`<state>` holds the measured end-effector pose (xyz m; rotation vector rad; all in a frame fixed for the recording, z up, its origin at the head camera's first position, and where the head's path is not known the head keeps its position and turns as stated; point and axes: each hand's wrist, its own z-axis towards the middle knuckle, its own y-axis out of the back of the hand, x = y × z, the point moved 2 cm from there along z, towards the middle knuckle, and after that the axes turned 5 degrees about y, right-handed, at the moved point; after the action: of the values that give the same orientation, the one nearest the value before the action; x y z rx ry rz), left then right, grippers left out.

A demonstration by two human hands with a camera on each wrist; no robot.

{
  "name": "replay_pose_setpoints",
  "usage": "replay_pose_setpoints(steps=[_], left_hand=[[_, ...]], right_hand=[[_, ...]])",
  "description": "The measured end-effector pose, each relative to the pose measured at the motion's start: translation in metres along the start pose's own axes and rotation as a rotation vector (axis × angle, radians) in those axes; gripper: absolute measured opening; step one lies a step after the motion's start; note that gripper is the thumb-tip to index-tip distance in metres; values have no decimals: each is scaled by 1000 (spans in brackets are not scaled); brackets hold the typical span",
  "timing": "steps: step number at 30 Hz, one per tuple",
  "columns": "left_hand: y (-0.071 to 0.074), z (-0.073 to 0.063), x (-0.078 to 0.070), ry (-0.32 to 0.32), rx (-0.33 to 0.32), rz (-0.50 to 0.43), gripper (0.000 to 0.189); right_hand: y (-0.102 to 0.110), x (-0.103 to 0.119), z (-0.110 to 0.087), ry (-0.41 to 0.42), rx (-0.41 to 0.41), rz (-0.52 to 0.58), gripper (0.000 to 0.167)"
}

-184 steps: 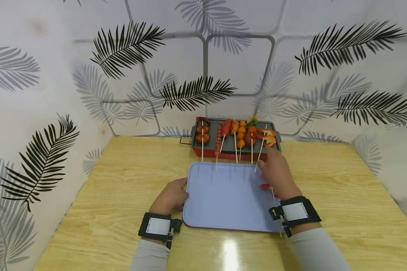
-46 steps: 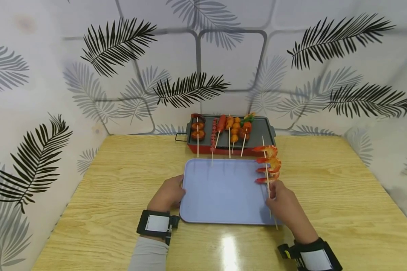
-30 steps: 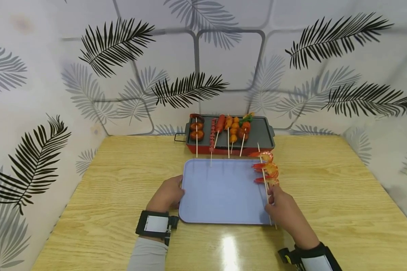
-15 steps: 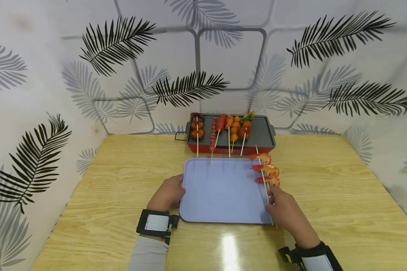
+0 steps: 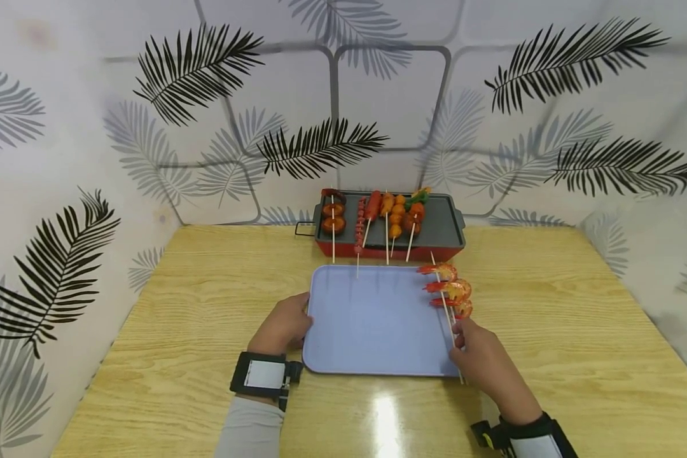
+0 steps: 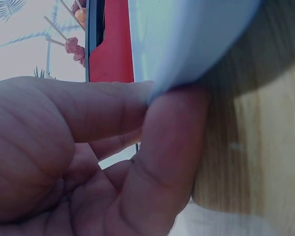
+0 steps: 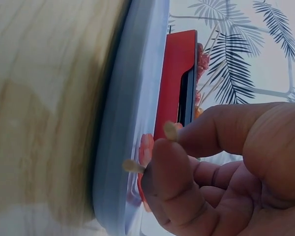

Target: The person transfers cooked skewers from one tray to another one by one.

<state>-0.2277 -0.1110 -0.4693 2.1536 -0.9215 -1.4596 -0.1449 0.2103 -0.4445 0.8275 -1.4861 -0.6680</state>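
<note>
My right hand (image 5: 481, 359) pinches the stick of a shrimp skewer (image 5: 452, 289) between thumb and fingertips, over the right side of the pale blue tray (image 5: 378, 324). The orange-red shrimp point toward the grill, and the stick slants to the upper left. In the right wrist view two stick ends show: one skewer stick (image 7: 170, 130) between thumb and finger, and another stick end (image 7: 132, 166) below the finger. A second shrimp skewer seems to lie beneath, mostly hidden. My left hand (image 5: 283, 324) pinches the tray's left rim; its thumb and finger (image 6: 172, 132) meet at the edge.
Behind the tray stands a red grill (image 5: 435, 253) with a dark plate and a wire handle (image 5: 305, 229) at its left. Several food skewers (image 5: 397, 216) lie across its left and middle, their sticks overhanging the front. A patterned wall (image 5: 343, 95) closes off the back.
Since the earliest frame, my right hand has taken the shrimp skewer off the grill's right end and brought it over the tray. Lately it has lowered slightly toward me. The left hand stays put.
</note>
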Motion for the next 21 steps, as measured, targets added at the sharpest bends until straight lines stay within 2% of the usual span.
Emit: replay_pose_setpoints(steps=[8, 21], left_hand=[[0, 1, 0, -15, -4, -4, 56], [1, -1, -1, -13, 2, 0, 56]], right_hand=[[0, 1, 3, 40, 2, -26, 28], [-1, 1, 5, 7, 14, -18, 24]])
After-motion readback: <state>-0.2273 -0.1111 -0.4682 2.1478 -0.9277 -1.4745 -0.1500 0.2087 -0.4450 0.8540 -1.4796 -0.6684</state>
